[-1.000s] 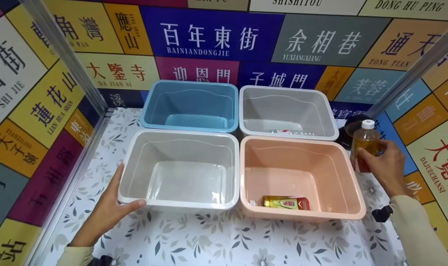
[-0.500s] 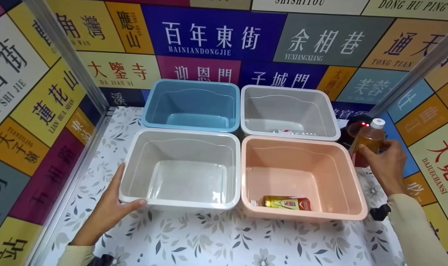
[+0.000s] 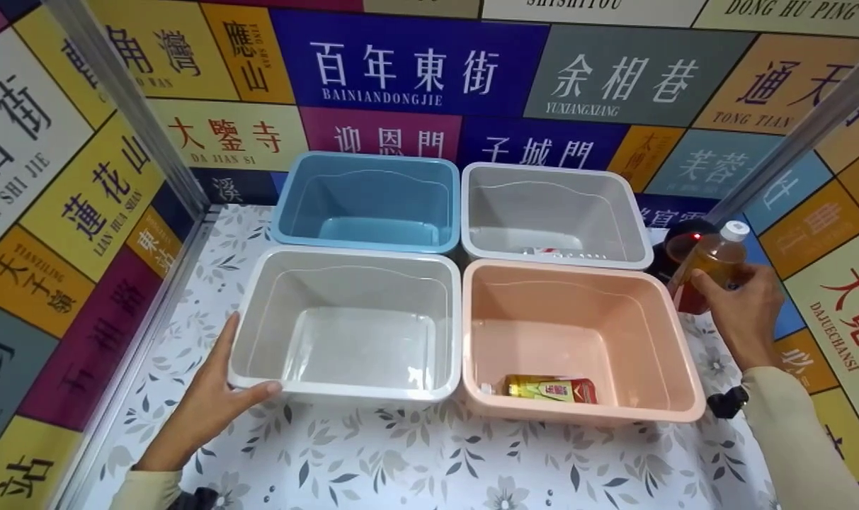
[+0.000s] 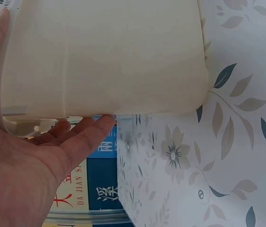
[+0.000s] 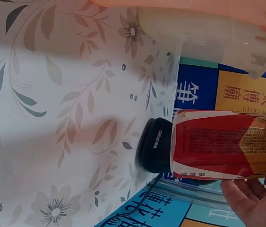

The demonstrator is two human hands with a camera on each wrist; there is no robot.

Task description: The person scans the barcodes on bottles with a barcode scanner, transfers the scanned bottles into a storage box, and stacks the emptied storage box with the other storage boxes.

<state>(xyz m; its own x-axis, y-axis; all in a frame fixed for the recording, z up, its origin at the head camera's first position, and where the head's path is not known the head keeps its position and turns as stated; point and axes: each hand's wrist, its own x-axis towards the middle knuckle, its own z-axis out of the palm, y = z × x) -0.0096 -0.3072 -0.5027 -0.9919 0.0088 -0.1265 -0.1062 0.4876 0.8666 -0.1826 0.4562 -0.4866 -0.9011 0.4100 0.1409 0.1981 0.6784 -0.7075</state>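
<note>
My right hand grips a clear bottle with a white cap and amber drink in it. Its red and yellow label shows in the right wrist view. The bottle leans, cap to the right, just in front of a round black device with a red light. My left hand rests against the near-left corner of a white tub, fingers along its side and thumb by the front rim. In the left wrist view those fingers lie straight along the tub's outer wall.
A peach tub holds a lying bottle with a yellow and red label. Behind stand a blue tub and a grey tub, the grey one with a partly hidden clear bottle. Sign-printed walls surround the flowered table.
My right hand has raised the bottle a little and tipped its cap to the right beside the black device. The device's red light has come into view. My left hand stays put.
</note>
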